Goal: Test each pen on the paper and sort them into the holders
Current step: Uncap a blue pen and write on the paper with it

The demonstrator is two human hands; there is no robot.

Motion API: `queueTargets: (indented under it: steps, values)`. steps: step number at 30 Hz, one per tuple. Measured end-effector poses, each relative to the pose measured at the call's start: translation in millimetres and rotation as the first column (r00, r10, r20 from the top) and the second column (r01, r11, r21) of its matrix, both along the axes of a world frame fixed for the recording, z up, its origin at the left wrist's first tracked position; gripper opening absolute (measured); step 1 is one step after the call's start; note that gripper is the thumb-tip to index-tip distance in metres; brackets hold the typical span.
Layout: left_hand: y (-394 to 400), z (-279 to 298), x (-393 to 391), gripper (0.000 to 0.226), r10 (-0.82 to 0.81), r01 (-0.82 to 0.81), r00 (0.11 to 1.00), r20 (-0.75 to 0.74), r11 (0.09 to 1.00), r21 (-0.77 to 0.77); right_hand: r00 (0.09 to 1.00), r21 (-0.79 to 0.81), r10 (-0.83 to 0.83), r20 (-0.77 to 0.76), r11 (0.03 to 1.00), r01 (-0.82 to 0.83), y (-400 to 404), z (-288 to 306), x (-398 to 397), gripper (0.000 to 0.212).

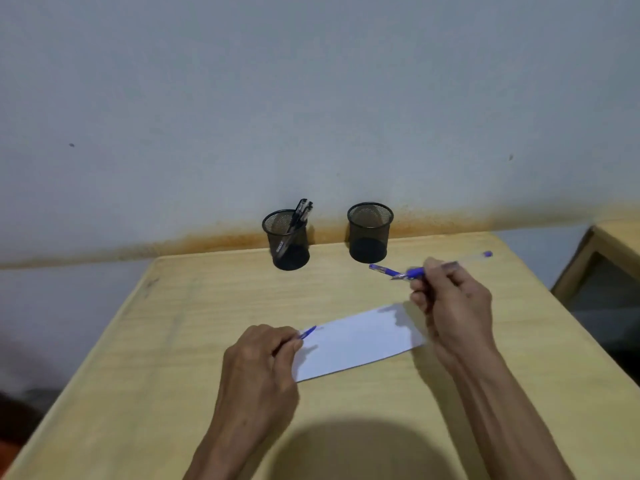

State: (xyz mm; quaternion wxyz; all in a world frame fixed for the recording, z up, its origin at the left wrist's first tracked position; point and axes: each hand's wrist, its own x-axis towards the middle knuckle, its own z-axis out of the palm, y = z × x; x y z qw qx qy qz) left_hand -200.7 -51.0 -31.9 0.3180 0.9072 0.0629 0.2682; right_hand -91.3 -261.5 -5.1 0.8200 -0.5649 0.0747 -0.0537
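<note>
My right hand (453, 306) grips a blue pen (417, 271) above the table, its tip pointing left and its clear barrel running up to the right. A short blue piece (381, 269) lies just left of the tip, in front of the right holder. My left hand (263, 362) pinches a small blue cap-like piece (308, 331) at the left end of the white paper (360, 341). Two black mesh holders stand by the wall. The left holder (273, 225) has several dark pens (302, 211) in it; the right holder (370, 233) shows none.
The wooden table (173, 341) runs up to a grey wall with a rusty stain along its foot. Another wooden piece of furniture (588, 258) stands past the table's right edge. A round shadow falls on the near table edge.
</note>
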Motion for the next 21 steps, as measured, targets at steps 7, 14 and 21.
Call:
queueTargets:
  steps: [7, 14, 21]
  values:
    - [56, -16, 27, 0.027, 0.115, -0.122, 0.968, -0.222, 0.992, -0.018, 0.994, -0.141, 0.101, -0.032, 0.985, -0.105, 15, -18, 16, 0.02]
    - [77, -26, 98, 0.01, 0.098, -0.112, 0.941, -0.325, 0.993, -0.026, 0.991, -0.285, 0.12, -0.059, 0.949, -0.131, 27, -39, -1, 0.021]
    - [77, -35, 121, 0.017, 0.097, -0.077, 0.91, -0.402, 0.995, 0.067, 0.994, -0.409, 0.1, -0.038, 0.906, -0.107, 16, -35, -3, 0.023]
